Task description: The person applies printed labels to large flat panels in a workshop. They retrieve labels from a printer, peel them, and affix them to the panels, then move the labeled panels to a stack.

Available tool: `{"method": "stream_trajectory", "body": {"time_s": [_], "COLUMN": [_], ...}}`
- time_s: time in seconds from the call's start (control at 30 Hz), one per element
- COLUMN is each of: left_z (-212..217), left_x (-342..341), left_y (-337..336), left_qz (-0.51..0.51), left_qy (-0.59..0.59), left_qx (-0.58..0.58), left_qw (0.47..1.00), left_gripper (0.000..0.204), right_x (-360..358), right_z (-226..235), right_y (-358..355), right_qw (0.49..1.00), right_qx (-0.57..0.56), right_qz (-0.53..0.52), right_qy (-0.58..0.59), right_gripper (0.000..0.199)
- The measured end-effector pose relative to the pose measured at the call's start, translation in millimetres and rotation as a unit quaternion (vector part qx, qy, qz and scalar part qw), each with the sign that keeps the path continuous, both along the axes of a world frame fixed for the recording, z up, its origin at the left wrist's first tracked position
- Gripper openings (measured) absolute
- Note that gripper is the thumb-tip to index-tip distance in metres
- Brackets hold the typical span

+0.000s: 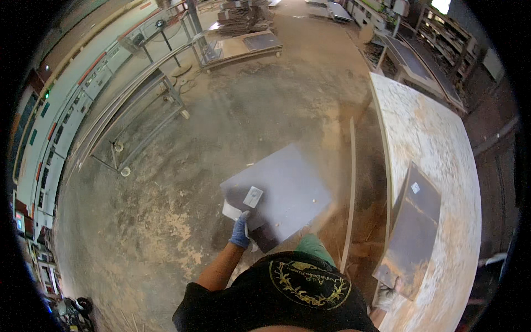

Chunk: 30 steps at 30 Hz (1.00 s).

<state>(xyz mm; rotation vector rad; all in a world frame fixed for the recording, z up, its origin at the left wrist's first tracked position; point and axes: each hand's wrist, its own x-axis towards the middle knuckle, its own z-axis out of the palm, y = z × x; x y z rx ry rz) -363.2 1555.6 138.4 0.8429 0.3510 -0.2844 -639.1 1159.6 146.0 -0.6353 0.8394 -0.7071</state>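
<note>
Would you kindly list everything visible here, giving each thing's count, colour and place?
Grey panel: one, grey, held over the floor at centre.
Small label: one, white, on the grey panel.
Dark board: one, dark brown, on the table at right.
Table: one, speckled white, right side.
Metal rack: one, grey, upper left.
Floor: dusty brown.
Left hand: blue glove, gripping the panel's near corner.
Right hand: lower right, by the dark board's near end.

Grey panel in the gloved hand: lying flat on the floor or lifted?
Lifted and tilted: left hand grips the grey panel at its near corner, above the floor.
</note>
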Motion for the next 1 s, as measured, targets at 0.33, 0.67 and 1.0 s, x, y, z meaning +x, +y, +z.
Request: {"method": "stream_trajectory", "body": {"time_s": [0.33, 0.67, 1.0], "left_z": [3.9, -28.6, -65.3], "left_x": [186.3, 426.9, 737.1], "left_y": [11.7, 51.5, 37.9], "left_qz": [0.198, 0.289, 0.283], "left_qy": [0.06, 0.042, 0.065], "left_qx": [0.093, 0.117, 0.002], "left_qw": [0.974, 0.949, 0.957], "left_gripper": [0.053, 0.051, 0.049], "right_x": [369.2, 809.1, 1080.6], "right_z": [48.5, 85.0, -74.1], "right_y": [-152.8, -256.1, -203.6], "right_qw": [0.988, 0.939, 0.915], "right_qx": [-0.105, -0.167, 0.064], "right_qz": [0.089, 0.279, 0.277], "right_qy": [0.07, 0.109, 0.286], "right_gripper": [0.052, 0.061, 0.047]}}
